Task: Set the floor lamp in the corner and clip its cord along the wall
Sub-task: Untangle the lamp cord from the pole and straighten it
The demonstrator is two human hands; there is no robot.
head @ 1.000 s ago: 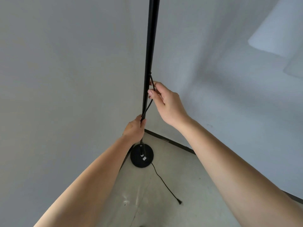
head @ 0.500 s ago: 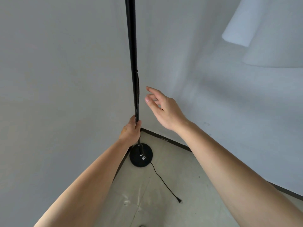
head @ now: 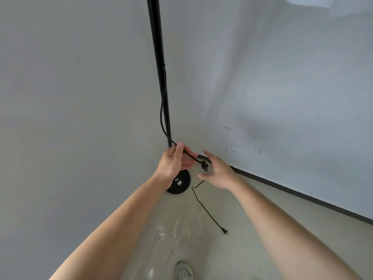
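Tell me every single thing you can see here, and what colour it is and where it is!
lamp pole: one, black, upright in the corner
lamp base: one, black, round, on the floor in the corner
cord: one, black, leaves the pole, runs through the left hand
cord plug: one, black, lying on the floor
wall socket: one, white, low on the right wall
skirting board: one, dark, along the right wall
shoe: one, pale, bottom edge
left hand: pinching the cord
right hand: open, beside the cord

The lamp pole (head: pixel 159 67) runs off the top edge; the switch (head: pixel 204 165) is blurred.
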